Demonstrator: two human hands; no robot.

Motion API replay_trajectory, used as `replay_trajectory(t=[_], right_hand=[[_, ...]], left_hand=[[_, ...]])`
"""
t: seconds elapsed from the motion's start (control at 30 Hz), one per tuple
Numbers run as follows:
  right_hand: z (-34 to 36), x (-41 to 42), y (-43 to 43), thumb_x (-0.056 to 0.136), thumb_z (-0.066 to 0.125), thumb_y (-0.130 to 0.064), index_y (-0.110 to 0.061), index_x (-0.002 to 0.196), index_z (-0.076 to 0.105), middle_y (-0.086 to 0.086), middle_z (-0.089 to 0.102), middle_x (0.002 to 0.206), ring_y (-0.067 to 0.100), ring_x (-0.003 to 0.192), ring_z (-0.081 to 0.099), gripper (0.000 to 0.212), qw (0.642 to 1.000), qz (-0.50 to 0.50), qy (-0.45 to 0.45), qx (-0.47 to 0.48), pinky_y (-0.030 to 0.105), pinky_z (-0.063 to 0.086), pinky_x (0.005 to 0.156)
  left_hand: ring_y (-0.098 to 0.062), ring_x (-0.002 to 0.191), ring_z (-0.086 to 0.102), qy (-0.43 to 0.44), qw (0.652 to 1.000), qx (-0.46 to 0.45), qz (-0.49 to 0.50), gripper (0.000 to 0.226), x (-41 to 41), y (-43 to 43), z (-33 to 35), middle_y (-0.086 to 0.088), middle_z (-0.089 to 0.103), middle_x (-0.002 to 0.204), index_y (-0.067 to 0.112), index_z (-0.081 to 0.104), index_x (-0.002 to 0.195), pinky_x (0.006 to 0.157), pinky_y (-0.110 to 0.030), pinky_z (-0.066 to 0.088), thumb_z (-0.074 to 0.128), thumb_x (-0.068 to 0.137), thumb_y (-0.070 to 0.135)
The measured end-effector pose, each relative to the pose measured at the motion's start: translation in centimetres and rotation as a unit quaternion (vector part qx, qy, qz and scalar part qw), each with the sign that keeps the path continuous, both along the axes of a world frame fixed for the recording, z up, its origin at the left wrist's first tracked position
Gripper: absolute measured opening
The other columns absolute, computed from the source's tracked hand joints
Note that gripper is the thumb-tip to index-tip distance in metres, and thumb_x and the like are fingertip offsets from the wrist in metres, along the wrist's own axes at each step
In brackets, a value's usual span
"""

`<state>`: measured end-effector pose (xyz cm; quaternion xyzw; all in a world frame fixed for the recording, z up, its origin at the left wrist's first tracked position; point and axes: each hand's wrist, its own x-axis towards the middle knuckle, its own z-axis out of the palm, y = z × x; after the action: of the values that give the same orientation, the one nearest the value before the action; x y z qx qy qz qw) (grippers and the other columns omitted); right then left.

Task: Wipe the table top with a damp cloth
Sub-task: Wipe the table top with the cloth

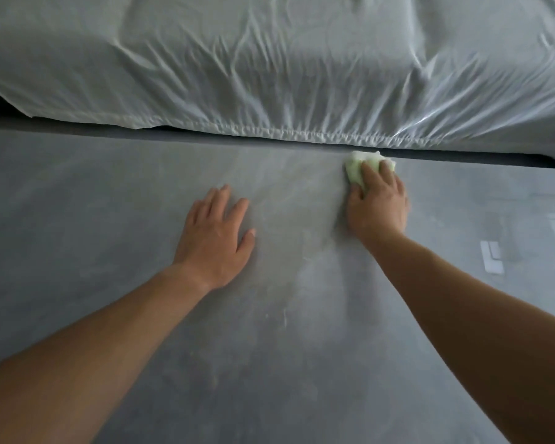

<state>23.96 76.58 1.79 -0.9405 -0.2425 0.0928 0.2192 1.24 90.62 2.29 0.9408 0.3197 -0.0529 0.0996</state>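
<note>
the table top [109, 219] is a grey, matt surface with pale streaks and smears running across its middle and a few small light specks nearer the camera. the right hand [377, 203] reaches to the far edge of the table and presses down on a pale green cloth [354, 168]; the fingers [370, 174] lie spread over the bunched cloth, holding it against the surface, and the cloth sticks out past the fingertips right at the table's far edge. the left hand [217, 232] rests flat on the table, palm down, fingers loose and slightly apart, grasping nothing, well to the left of the cloth. both forearms are bare and stretch in from the bottom corners. beyond the table, just past a dark gap, lies a large wrinkled white sheet [269, 65] with a gathered hem along its near side. on the right part of the table there are faint bright reflections [492, 256]
</note>
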Motion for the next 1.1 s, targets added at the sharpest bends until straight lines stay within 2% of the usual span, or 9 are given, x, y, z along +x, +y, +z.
replay_trajectory(t=[0.07,0.17,0.23,0.4,0.57,0.77,0.9,0.97,1.1], right_hand=[[-1.1,-0.5,0.2,0.100,0.039,-0.036,-0.034,0.152,0.031,0.003,0.011,0.167,0.026,0.153,0.009,0.053,0.997,0.039,-0.021,-0.068,0.043,0.012,0.122],[-1.5,0.1,0.1,0.102,0.032,-0.041,-0.036,0.157,0.017,0.000,0.002,0.168,0.025,0.154,0.002,0.057,0.991,0.069,-0.032,-0.112,0.044,0.000,0.125],[-1.3,0.9,0.6,0.101,0.033,-0.038,-0.035,0.157,0.015,-0.001,0.002,0.168,0.027,0.154,0.004,0.059,0.991,0.061,-0.028,-0.114,0.047,0.002,0.125],[-1.7,-1.6,3.6,0.101,0.031,-0.033,-0.033,0.158,0.013,0.000,0.000,0.168,0.027,0.154,0.002,0.060,0.992,0.050,-0.030,-0.111,0.046,0.000,0.125],[-2.0,-6.6,2.6,0.096,0.032,-0.034,-0.031,0.154,0.030,0.002,0.018,0.166,0.028,0.153,0.015,0.059,0.964,0.246,-0.069,-0.078,0.050,0.011,0.124],[-1.8,-3.2,6.7,0.095,0.031,-0.032,-0.036,0.157,0.018,0.000,0.005,0.168,0.027,0.154,0.007,0.064,0.994,0.025,-0.025,-0.102,0.045,0.003,0.125],[-2.1,-8.6,8.3,0.092,0.041,-0.029,-0.034,0.154,0.028,0.002,0.015,0.167,0.029,0.153,0.014,0.064,0.966,0.236,-0.075,-0.074,0.046,0.009,0.124],[-2.2,-8.9,7.0,0.094,0.038,-0.032,-0.034,0.152,0.035,0.002,0.022,0.165,0.029,0.152,0.020,0.059,0.951,0.290,-0.075,-0.072,0.048,0.013,0.124],[-2.1,-4.8,9.5,0.094,0.036,-0.031,-0.035,0.154,0.030,0.001,0.017,0.166,0.029,0.153,0.017,0.061,0.981,0.169,-0.054,-0.079,0.047,0.011,0.124]], left_hand=[[-0.038,0.149,0.015,0.020,1.000,-0.002,0.004,0.065,0.3,1.2,-0.3,-0.017,0.017,0.162,0.021,0.034,0.149,0.120,-0.051,0.015,0.027,0.092,0.050],[-0.034,0.151,0.002,0.049,0.999,-0.001,0.014,0.061,0.5,2.7,-0.8,-0.010,0.002,0.165,0.028,0.019,0.155,0.122,-0.051,0.005,0.030,0.098,0.049],[-0.033,0.151,0.003,0.056,0.998,0.003,0.018,0.061,0.2,3.4,-1.2,-0.008,0.003,0.166,0.030,0.021,0.154,0.121,-0.052,0.006,0.026,0.097,0.051],[-0.038,0.145,0.027,0.012,1.000,-0.005,0.011,0.064,-0.2,4.2,-1.7,-0.010,0.030,0.159,0.028,0.044,0.144,0.115,-0.057,0.023,0.026,0.089,0.053],[-0.037,0.142,0.033,-0.005,1.000,0.010,-0.003,0.058,-0.7,4.6,-2.0,-0.010,0.035,0.157,0.029,0.048,0.142,0.111,-0.056,0.028,0.032,0.090,0.048],[-0.033,0.142,0.035,-0.040,0.999,0.010,-0.022,0.056,-1.2,5.3,-2.5,-0.007,0.038,0.156,0.025,0.050,0.140,0.110,-0.053,0.030,0.041,0.088,0.044],[-0.030,0.146,0.029,-0.050,0.998,-0.008,-0.027,0.064,-1.7,5.7,-2.9,-0.006,0.033,0.159,0.016,0.045,0.143,0.113,-0.053,0.027,0.039,0.086,0.044],[-0.030,0.146,0.029,-0.052,0.998,-0.015,-0.031,0.066,-1.8,5.8,-2.8,-0.006,0.033,0.159,0.013,0.044,0.143,0.113,-0.052,0.026,0.037,0.085,0.045],[-0.029,0.148,0.023,-0.047,0.998,-0.029,-0.036,0.067,-1.9,6.0,-2.6,-0.005,0.027,0.161,0.014,0.040,0.145,0.115,-0.052,0.023,0.033,0.087,0.048]])
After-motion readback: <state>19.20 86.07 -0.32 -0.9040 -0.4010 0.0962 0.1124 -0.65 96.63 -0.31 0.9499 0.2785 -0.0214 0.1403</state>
